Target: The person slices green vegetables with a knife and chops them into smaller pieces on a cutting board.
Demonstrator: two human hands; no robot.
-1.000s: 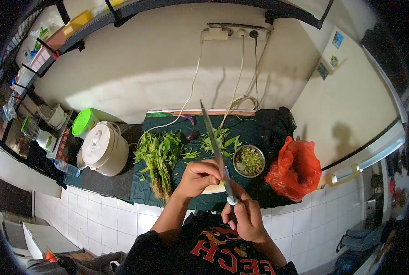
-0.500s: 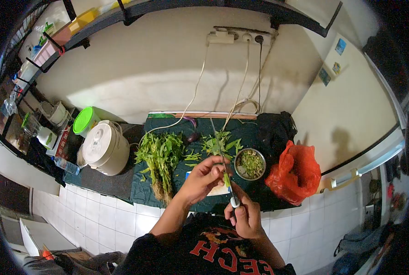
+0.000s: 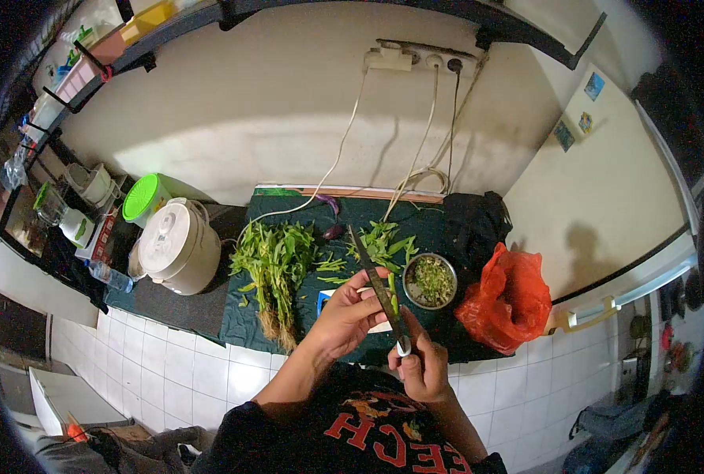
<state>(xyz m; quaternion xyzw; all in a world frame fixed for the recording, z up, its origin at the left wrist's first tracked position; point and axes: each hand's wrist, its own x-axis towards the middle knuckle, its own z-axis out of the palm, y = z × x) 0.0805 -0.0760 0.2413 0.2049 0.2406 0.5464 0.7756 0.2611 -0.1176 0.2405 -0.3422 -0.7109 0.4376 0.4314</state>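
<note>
My right hand [image 3: 421,367] is closed round the pale handle of a knife [image 3: 376,283], its long blade slanting up and left past my left hand [image 3: 347,316]. Between my left fingers is a green vegetable stem [image 3: 394,291], upright behind the blade and partly hidden by it. Under both hands lies a white board [image 3: 382,325], mostly covered. A bunch of leafy greens [image 3: 277,265] with roots rests to the left. Picked leaves [image 3: 385,243] and short cut stems [image 3: 332,263] lie behind my hands. A metal bowl [image 3: 408,294] of chopped greens stands to the right.
A red plastic bag [image 3: 503,304] sits at the right end of the dark-covered table [image 3: 241,328], in front of a black cloth [image 3: 478,229]. Purple eggplants [image 3: 332,225] lie at the back. A rice cooker [image 3: 182,249] and a green-lidded tub [image 3: 144,199] stand left. Cords hang from the wall.
The knife blade has turned so its flat side shows, and its tip has swung left. Both hands stay close together, still gripping the knife and the stem. The view has shifted slightly.
</note>
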